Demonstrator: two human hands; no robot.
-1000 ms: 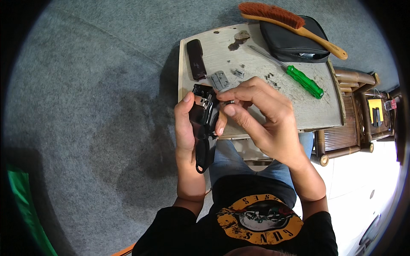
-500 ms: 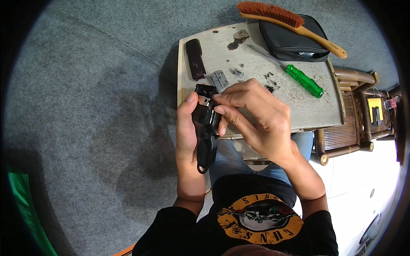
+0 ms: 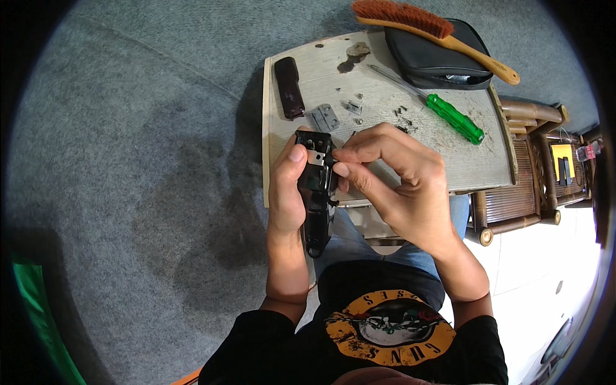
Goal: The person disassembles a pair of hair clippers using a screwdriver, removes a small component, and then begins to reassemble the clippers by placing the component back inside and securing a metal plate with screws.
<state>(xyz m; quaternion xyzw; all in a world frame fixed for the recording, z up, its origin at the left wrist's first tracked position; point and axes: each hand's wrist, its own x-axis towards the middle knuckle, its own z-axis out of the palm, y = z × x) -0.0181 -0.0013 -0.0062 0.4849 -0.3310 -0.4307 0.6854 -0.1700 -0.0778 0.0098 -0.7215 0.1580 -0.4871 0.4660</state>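
Shifted rightward, glossy black clipper point(image 3: 316, 183) fills curled left hand point(image 3: 286, 192); right hand point(image 3: 408, 176) at its edge, grip unclear.

Washed-out glare on the white floor point(image 3: 529, 276)

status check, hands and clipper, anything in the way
Left hand gripping black hair clipper. Right hand at clipper's right edge, any pinched item too small to tell. Green-handled screwdriver, metal plate on table past the hands, not between them.
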